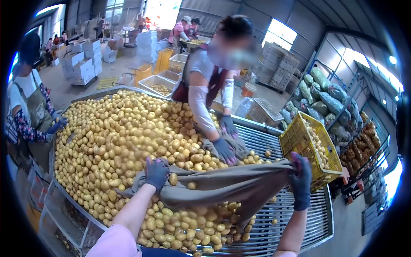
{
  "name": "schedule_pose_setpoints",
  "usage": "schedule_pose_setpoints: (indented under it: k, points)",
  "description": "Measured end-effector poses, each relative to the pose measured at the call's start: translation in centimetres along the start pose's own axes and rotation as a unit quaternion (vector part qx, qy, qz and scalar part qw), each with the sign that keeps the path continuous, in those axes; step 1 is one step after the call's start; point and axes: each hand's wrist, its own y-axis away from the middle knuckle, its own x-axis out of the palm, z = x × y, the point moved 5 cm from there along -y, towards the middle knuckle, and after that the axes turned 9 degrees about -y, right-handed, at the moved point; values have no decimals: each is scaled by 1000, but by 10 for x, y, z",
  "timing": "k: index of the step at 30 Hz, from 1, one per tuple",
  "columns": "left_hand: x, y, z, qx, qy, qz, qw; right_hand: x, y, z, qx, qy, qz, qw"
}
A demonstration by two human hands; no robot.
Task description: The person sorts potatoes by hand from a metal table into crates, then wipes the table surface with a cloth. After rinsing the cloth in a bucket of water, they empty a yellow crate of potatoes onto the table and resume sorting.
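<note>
A grey-brown cloth (214,182) stretches across a big heap of small potatoes (115,137). My left hand (157,173), in a dark glove, is closed on the cloth's left part, above the heap. At the right, my right hand (301,180), also gloved, grips the cloth's raised right end over the metal bar rack (274,222). A few potatoes lie on the cloth near my left hand. Across from me, a co-worker's gloved hands (224,150) press on a bunched cloth (242,150) beside the heap.
A tilted yellow crate of potatoes (295,147) stands at the rack's right side. Another person (32,98) stands at the left edge of the heap. White crates (158,85) are behind the table, and a plastic crate (64,214) sits at lower left. Filled sacks (329,100) are stacked at right.
</note>
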Motion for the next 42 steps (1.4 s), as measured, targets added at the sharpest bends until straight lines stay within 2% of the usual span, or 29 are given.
schedule_pose_setpoints:
  k: [1,3,4,5,7,8,9,11,12,13,14,15,16,17,18,21,25,27,28,29,31,32,33,35,36,37,38,41,42]
  points:
    - [6,-4,-3,9,-1,0,1000,-5,4,-6,6,5,-4,1000]
    - [18,-13,2,-4,-14,-18,1000,14,23,-24,88,136,306,938]
    - [16,-12,3,8,-25,-58,998,0,16,-9,64,219,261,938]
    - [17,-11,3,16,-29,-62,998,-7,17,-15,71,220,255,939]
    - [9,-8,5,12,-4,-89,996,-41,17,-21,86,13,15,996]
    - [8,-4,6,29,40,-73,996,-51,25,-25,137,-133,-63,980]
    - [2,-8,7,35,34,-72,996,-56,27,-17,143,-135,-69,978]
    - [10,-15,26,-151,236,41,959,-61,27,-4,169,-252,-58,951]
    - [5,-27,40,-157,274,-34,948,-61,28,-6,185,-206,17,961]
    - [1,-38,53,-155,307,-109,932,-64,27,-8,193,-204,19,959]
    - [21,-64,76,-112,630,-136,756,-64,24,-10,191,-76,56,977]
    - [-24,-62,84,-105,674,-135,719,-64,21,-13,185,52,92,977]
    - [-37,-83,102,-66,699,-238,671,-69,18,-22,193,54,95,975]
    - [-69,-93,123,-78,652,-240,715,-82,11,-27,138,-12,9,990]
    - [-106,-94,136,-87,631,-255,727,-97,8,-28,80,-76,-80,991]
    - [-201,-82,173,-67,686,-340,640,-131,9,30,42,-97,-188,976]
    - [-270,-4,219,-40,663,-415,623,-141,57,102,-4,161,-108,981]
    - [-258,60,243,-29,666,-446,597,-121,106,100,50,89,35,994]
    - [-242,97,252,-84,659,-472,580,-110,132,99,82,55,104,990]
    - [-222,136,258,-139,649,-496,560,-88,162,89,241,-108,173,949]
    - [-169,206,267,-220,635,-475,568,-35,208,84,260,-151,349,887]
    - [-130,243,282,-277,607,-439,602,-9,227,91,409,-220,452,762]
    - [-84,281,301,-332,577,-398,632,15,255,84,386,-163,551,721]
    - [7,349,326,-408,486,-335,696,50,293,64,353,-220,566,712]
    - [27,363,311,-417,483,-339,691,64,285,59,274,-136,501,810]
    - [28,379,290,-489,225,-363,761,78,275,61,187,-51,420,887]
    - [17,386,262,-524,-50,-354,773,96,267,64,169,-31,403,899]
    - [46,346,190,-472,154,-304,813,183,277,62,158,-59,348,922]
    - [10,318,127,-350,-98,-235,902,199,279,82,154,-63,353,921]
